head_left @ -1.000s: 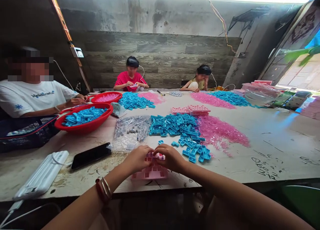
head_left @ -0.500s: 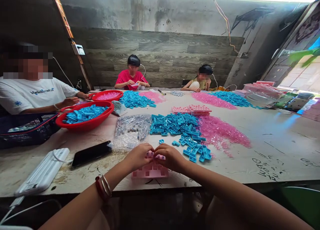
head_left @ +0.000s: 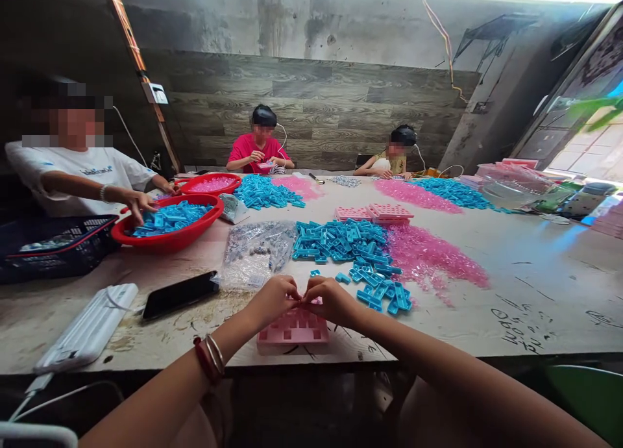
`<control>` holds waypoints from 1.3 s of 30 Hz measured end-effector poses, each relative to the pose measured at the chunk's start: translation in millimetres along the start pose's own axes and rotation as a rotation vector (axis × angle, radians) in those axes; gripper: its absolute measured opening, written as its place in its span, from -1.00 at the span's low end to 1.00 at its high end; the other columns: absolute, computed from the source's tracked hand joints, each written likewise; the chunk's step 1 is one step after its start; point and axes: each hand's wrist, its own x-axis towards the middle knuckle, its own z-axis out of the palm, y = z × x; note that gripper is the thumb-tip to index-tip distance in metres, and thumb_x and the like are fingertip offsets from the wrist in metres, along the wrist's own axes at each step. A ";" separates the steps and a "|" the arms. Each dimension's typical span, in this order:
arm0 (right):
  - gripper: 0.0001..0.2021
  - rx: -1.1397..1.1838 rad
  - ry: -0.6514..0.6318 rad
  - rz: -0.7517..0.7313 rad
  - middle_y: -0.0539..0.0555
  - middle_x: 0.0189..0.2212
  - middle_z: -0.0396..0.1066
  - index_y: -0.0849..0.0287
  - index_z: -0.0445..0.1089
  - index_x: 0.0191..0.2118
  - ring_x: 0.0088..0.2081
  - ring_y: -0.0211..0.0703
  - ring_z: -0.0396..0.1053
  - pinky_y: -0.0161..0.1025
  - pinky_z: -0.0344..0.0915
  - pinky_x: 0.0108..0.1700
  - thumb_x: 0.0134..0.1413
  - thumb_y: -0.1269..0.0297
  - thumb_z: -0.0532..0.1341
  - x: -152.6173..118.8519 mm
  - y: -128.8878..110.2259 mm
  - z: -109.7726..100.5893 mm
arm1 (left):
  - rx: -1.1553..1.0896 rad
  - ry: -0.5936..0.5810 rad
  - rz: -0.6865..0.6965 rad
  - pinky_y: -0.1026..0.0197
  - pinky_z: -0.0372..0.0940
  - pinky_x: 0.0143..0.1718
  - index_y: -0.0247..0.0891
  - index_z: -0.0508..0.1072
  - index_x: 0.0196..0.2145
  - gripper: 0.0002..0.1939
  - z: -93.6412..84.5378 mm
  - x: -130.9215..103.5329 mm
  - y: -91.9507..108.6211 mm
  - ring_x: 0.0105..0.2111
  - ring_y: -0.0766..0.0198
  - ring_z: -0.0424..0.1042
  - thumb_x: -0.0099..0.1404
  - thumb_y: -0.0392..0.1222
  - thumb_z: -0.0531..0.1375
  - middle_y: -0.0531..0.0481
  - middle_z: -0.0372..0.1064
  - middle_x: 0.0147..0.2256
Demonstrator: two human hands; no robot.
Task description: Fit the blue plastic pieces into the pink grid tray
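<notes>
My left hand (head_left: 276,297) and my right hand (head_left: 327,297) meet over a pink plastic tray (head_left: 292,334) with square holes, close to the table's front edge. Fingertips of both hands are pinched together above its far part. Whatever they hold is too small or too hidden to make out. Beyond my hands lies a heap of blue plastic pieces (head_left: 341,243), some loose ones lying nearer me. Right of it spreads a pile of clear pink pieces (head_left: 428,260). A clear plastic bag (head_left: 256,253) of small greyish parts rests to the left.
Stacked pink trays (head_left: 374,214) stand behind the blue heap. At left are a black phone (head_left: 181,295), a white power bank (head_left: 87,328) with a cable, a red basin (head_left: 168,240) of blue pieces and a dark basket (head_left: 58,256). Three people sit around the table.
My hands have risen slightly over the tray, fingertips still together. At left, a co-worker's hand has reached into the red basin of blue pieces. The view has shifted slightly.
</notes>
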 end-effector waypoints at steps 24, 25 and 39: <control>-0.91 -0.085 -0.130 0.028 0.04 -0.58 0.41 0.20 0.52 -0.53 -0.56 -0.33 0.28 -0.41 0.13 -0.49 -0.19 0.50 0.30 10.3 -5.1 -7.5 | 0.005 -0.195 0.135 0.40 0.10 -0.48 -0.35 0.42 -0.62 -0.86 -1.3 13.7 -21.2 -0.54 0.43 0.24 0.06 -0.33 0.23 0.10 0.28 -0.61; -0.92 -0.089 -0.136 0.028 0.04 -0.58 0.41 0.20 0.52 -0.54 -0.55 -0.33 0.28 -0.41 0.13 -0.49 -0.20 0.51 0.30 11.1 -5.1 -8.2 | 0.016 -0.197 0.140 0.40 0.10 -0.48 -0.35 0.42 -0.62 -0.86 -1.3 13.6 -20.9 -0.54 0.43 0.24 0.06 -0.34 0.22 0.10 0.27 -0.61; -0.90 -0.045 -0.147 -0.029 0.08 -0.50 0.44 0.19 0.52 -0.49 -0.46 -0.26 0.34 -0.35 0.19 -0.39 -0.10 0.48 0.25 7.0 -7.7 -13.8 | 0.002 -0.185 0.115 0.36 0.15 -0.43 -0.32 0.46 -0.51 -0.90 -8.4 11.6 -13.3 -0.47 0.39 0.28 0.08 -0.22 0.23 0.04 0.31 -0.49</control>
